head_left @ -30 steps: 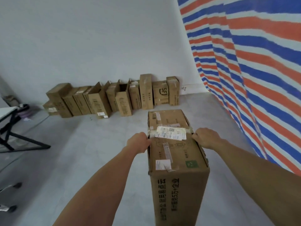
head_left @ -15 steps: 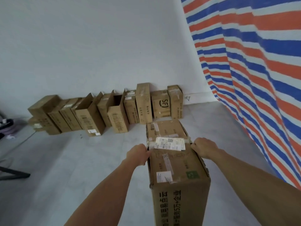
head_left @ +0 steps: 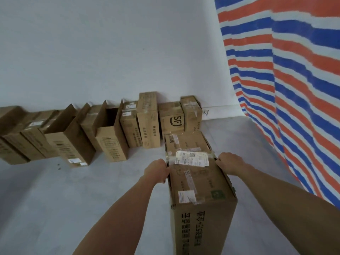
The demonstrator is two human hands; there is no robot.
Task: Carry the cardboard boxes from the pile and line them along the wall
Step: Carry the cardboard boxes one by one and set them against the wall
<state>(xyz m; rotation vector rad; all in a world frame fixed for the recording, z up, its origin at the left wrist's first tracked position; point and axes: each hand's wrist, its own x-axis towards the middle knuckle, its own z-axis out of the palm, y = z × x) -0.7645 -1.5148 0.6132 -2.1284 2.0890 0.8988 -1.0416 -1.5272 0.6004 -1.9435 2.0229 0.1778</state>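
Wall (head_left: 110, 52): plain and pale, it runs across the far side of your view.
Row of boxes (head_left: 70, 142): brown cartons stand side by side on the floor (head_left: 55, 199) along the foot of the wall; the far-left ones are cut by the frame edge.
Open box (head_left: 110, 137): it stands mid-row with its flaps up and a dark inside.
Tall box (head_left: 149, 122): it stands upright just right of the open one, higher than its neighbours.
SF box (head_left: 172, 118): it is shorter, with a black logo facing you, and sits against the wall.
End box (head_left: 191, 113): it closes the row on the right, touching the SF box.
Left hand (head_left: 156, 171): your fingers curl onto the left top edge of the carried box and grip it.
Carried box (head_left: 196, 181): you hold this long carton out in front of you, lengthwise. Its far end appears to be near the SF box and the end box.
Shipping label (head_left: 192, 158): a white slip under clear tape lies across the top, between your hands.
Right hand (head_left: 230, 161): it clasps the right top edge; the fingertips are hidden behind the carton.
Striped tarp (head_left: 294, 89): a red, blue and white sheet hangs down the right side.
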